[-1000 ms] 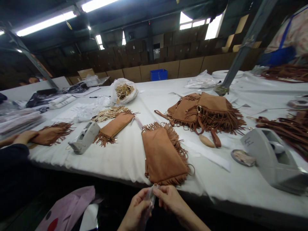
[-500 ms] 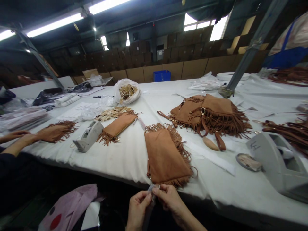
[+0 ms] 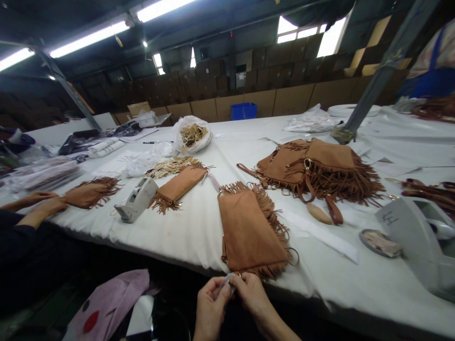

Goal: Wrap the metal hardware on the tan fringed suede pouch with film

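Note:
At the table's front edge, my left hand is closed on a thin strip in clear plastic wrap, mostly hidden by the fingers. My right hand pinches the strip's upper end, where a small gold-coloured metal piece shows. Just beyond both hands a brown fringed pouch lies flat, its fringe along the far and right sides. A second fringed pouch with a zip lies farther left, beside a grey tape dispenser.
Several fringed pouches are piled at the right, near a large tape dispenser. Tan fringe pieces fill a plastic bag. At the left a co-worker's hands touch another pouch. A metal post rises at the right.
The view has turned slightly left, so the table's contents sit farther right. My hands stay together at the table edge; the left fingers have shifted around the wrapped strip, hiding more of it.

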### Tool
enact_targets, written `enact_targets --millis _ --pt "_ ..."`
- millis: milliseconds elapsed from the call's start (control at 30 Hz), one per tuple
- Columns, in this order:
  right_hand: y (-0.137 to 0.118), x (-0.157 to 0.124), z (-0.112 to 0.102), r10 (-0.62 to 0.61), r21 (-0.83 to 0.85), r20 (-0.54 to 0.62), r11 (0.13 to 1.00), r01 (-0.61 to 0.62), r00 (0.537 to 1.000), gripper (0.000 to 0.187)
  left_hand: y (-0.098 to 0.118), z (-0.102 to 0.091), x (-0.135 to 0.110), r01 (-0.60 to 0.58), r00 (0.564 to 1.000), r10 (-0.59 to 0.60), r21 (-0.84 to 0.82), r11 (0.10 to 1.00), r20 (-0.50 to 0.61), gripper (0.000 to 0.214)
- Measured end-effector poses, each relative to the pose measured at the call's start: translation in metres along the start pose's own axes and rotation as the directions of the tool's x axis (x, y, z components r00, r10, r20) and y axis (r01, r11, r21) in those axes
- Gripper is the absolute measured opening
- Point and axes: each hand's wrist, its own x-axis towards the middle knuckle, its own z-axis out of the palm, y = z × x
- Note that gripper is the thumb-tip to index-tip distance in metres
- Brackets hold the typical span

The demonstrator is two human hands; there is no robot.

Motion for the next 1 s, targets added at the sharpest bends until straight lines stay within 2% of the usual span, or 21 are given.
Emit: enact_targets --millis 100,167,267,367,500,633,700,767,867,933,1000 --pt "-0.003 -0.002 -0.002 0.059 0.029 0.023 0.998 -0.060 0.998 0.028 0.001 0.002 -0.001 -0.048 0.997 0.047 -0.018 0.999 -0.061 0.040" --pt "-0.005 -0.003 -0.003 0.091 0.070 0.087 0.993 -0.098 0.992 0.031 0.001 0.002 -0.002 -0.060 0.995 0.061 0.017 0.998 -0.074 0.039" --pt "-0.005 -0.004 -0.004 0.094 0.128 0.185 0.985 -0.119 0.978 0.038 0.002 0.000 -0.002 -0.091 0.991 0.101 0.114 0.989 -0.084 0.037" --pt "-0.002 -0.002 -0.003 0.117 0.149 0.195 0.978 -0.148 0.974 0.043 0.004 0.000 -0.003 -0.117 0.985 0.143 0.240 0.964 -0.094 0.036" --pt "-0.002 -0.004 -0.002 0.144 0.235 0.182 0.954 -0.185 0.973 0.046 0.008 0.006 -0.008 -0.227 0.951 0.290 0.384 0.895 -0.112 0.027" --pt "-0.010 -0.010 -0.004 0.101 0.327 0.245 0.928 -0.180 0.964 0.049 0.018 0.011 -0.013 -0.298 0.927 0.373 0.530 0.794 -0.037 0.023" --pt "-0.013 -0.012 -0.005 0.078 0.289 0.260 0.945 -0.155 0.962 0.054 0.022 0.010 -0.015 -0.287 0.939 0.344 0.523 0.802 -0.012 0.022" --pt "-0.014 -0.012 -0.006 0.056 0.249 0.263 0.961 -0.124 0.963 0.057 0.024 0.007 -0.014 -0.230 0.961 0.275 0.464 0.856 -0.031 0.024" --pt "-0.010 -0.010 -0.008 0.011 0.188 0.249 0.980 -0.059 0.968 0.059 0.021 0.000 -0.012 -0.088 0.994 0.103 0.340 0.936 -0.027 0.047" --pt "-0.006 -0.009 -0.009 -0.012 0.122 0.220 0.992 -0.015 0.975 0.059 0.016 -0.005 -0.010 0.022 0.995 -0.044 0.248 0.969 0.085 0.056" --pt "-0.003 -0.007 -0.010 -0.027 0.054 0.184 0.998 0.017 0.983 0.057 0.011 -0.009 -0.007 0.126 0.966 -0.160 0.170 0.977 0.203 0.060"
